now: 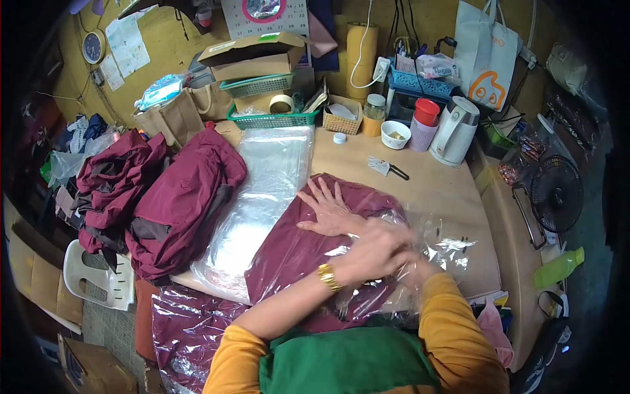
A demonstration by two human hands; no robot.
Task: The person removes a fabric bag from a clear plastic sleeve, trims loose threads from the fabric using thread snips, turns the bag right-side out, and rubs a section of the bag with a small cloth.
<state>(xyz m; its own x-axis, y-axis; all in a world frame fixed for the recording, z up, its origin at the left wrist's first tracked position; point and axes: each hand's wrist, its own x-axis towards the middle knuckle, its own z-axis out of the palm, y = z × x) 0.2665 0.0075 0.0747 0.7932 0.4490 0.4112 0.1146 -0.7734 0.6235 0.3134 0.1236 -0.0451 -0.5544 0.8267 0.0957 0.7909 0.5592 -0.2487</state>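
A folded maroon garment lies on the table inside a clear plastic bag, whose loose crinkled end spreads to the right. My right hand rests flat on the bagged garment, fingers spread and pointing away from me. Crossing over my right forearm is my left arm, with a gold band at the wrist. My left hand is closed, a little blurred, at the bag's crinkled film; its fingertips are partly hidden. Left of the garment lies a stack of clear plastic bags.
Maroon garments are piled at the left, above a white plastic stool. Another bagged maroon garment hangs below the table edge. Small clippers, a white bowl, a kettle and a green basket stand along the back.
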